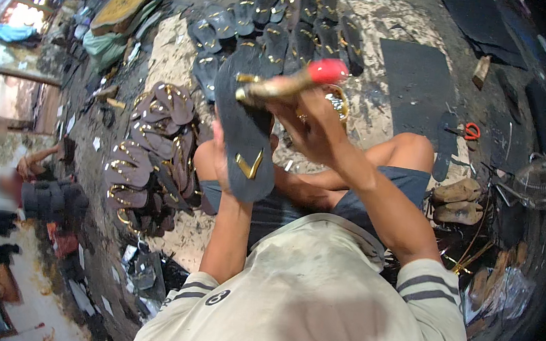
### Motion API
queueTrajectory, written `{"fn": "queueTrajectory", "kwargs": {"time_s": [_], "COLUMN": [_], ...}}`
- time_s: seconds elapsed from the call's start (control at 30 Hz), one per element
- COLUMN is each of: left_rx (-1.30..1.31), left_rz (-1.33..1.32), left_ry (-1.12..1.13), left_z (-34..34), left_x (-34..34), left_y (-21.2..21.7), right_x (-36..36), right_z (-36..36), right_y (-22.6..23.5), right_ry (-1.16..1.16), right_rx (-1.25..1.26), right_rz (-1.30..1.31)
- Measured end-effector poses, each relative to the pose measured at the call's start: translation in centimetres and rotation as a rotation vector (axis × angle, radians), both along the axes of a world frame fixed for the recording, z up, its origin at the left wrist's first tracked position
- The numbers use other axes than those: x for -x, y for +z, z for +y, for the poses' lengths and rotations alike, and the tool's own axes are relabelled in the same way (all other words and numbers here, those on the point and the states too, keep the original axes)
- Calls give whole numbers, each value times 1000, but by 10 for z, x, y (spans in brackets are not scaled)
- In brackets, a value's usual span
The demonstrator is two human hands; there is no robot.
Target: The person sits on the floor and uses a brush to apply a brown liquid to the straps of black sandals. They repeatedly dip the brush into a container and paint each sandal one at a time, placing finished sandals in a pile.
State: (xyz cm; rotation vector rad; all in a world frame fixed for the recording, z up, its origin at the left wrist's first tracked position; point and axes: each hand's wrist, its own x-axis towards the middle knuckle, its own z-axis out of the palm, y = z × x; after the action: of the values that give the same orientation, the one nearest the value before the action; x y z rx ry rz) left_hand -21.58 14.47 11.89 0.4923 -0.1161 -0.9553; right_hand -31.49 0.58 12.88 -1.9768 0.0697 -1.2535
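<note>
**Rubber, gilt trim and a gritty floor**

The sandal sole [245,127] gripped by the left hand [223,165] looks like matt dark rubber, smooth, with a shiny gold strap piece that catches the light. The brush [293,82] in the right hand [315,128] has a glossy red plastic-looking end and a glue-crusted, yellowish shaft. At ten o'clock from the sole, the heap of finished sandals [151,150] shows dull brown footbeds and bright metallic gold straps. At twelve o'clock, dark soles [283,23] lie matt and plain. The floor [376,95] is rough, stained concrete. At two o'clock lies a flat matt black rubber sheet [417,82]. The scissors [469,131] have glossy red handles. The shirt [312,296] is soft, soiled cloth.
</note>
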Motion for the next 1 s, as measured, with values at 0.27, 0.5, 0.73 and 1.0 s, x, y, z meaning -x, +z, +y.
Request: {"fn": "queueTrajectory", "kwargs": {"time_s": [0.27,0.5,0.73,1.0], "left_rx": [65,296,-108,-248], "left_rz": [5,254,47,246], "left_ry": [-5,-179,-69,4], "left_z": [-25,-27,-29,-79], "left_x": [-46,8,-36,-102], "left_y": [-1,-4,-29,-176], "right_x": [43,-23,17,58], "right_z": [76,0,53,-7], "right_y": [-4,-18,-22,9], "right_ry": [324,47,313,-116], "right_rx": [-217,162,10,-684], "right_rz": [62,91,203,41]}}
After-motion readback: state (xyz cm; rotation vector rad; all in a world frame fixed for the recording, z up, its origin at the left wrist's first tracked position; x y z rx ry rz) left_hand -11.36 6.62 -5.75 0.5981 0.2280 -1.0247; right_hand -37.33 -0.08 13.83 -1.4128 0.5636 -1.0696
